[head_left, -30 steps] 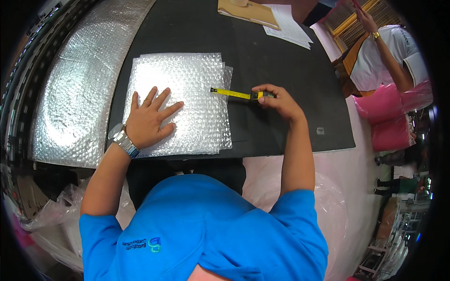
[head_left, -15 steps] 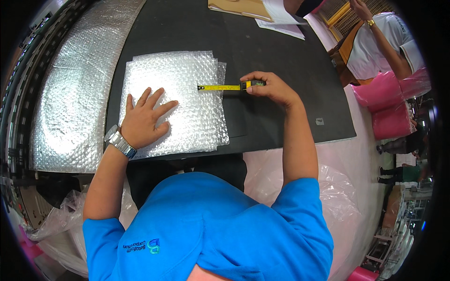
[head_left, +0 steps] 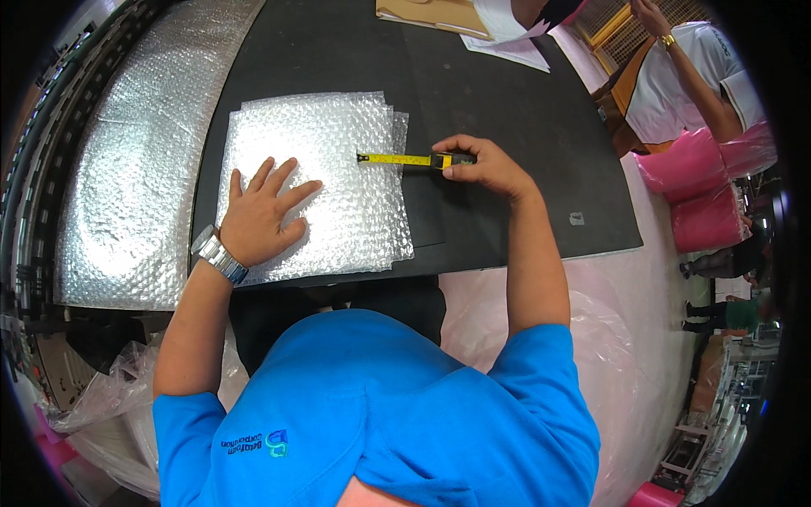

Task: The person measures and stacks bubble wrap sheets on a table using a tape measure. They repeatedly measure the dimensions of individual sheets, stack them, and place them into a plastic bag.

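Note:
Sheets of clear bubble wrap (head_left: 338, 220) lie stacked on the dark table, their right edges slightly out of line. My left hand (head_left: 260, 215) rests flat on the left part of the stack, fingers spread. In my right hand (head_left: 486, 166), to the right of the stack, is a tape measure (head_left: 446, 160) with a black and yellow case. Its yellow blade (head_left: 395, 159) is drawn out leftward over the right part of the bubble wrap, and the dark end hook sits on the top sheet.
A long strip of bubble wrap (head_left: 156, 152) runs down the left beside dark rollers (head_left: 51, 169). Brown folders (head_left: 435, 15) and white papers (head_left: 507, 51) lie at the far edge of the black table (head_left: 524, 101). At far right stands another person (head_left: 680, 89) near pink wrapped bundles (head_left: 705, 165).
My right hand and the tape case have shifted very slightly to the left and down, so a little less blade shows. The left hand stays flat on the bubble wrap.

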Tool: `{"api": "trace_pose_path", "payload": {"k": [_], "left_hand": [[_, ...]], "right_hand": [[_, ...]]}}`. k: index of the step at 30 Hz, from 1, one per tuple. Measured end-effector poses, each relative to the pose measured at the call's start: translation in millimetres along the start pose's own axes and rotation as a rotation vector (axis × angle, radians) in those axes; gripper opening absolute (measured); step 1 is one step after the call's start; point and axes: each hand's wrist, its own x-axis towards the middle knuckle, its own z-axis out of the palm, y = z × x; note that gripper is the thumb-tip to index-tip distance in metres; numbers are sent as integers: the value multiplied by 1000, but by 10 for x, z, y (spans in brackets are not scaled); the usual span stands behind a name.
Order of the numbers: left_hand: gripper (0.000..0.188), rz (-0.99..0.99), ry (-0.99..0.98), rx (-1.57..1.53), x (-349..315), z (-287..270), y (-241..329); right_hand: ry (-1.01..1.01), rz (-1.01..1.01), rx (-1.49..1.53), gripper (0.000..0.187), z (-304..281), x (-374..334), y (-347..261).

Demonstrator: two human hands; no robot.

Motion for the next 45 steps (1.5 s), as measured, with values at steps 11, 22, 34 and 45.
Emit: {"api": "trace_pose_path", "payload": {"k": [11,22,34,45], "left_hand": [[49,-50,183,-13,-61,-13,-72],[81,-713,318,-732,-396,-29,-557],[55,-1135,2344,-352,-4056,-317,-1480],[61,-2777,571,246,-5311,1538,-977]], "right_hand": [[110,-117,6,39,-2,3,73],[252,-262,630,53,5,-79,691],[210,-222,569,51,-98,-169,745],[261,-201,794,50,74,6,628]]}}
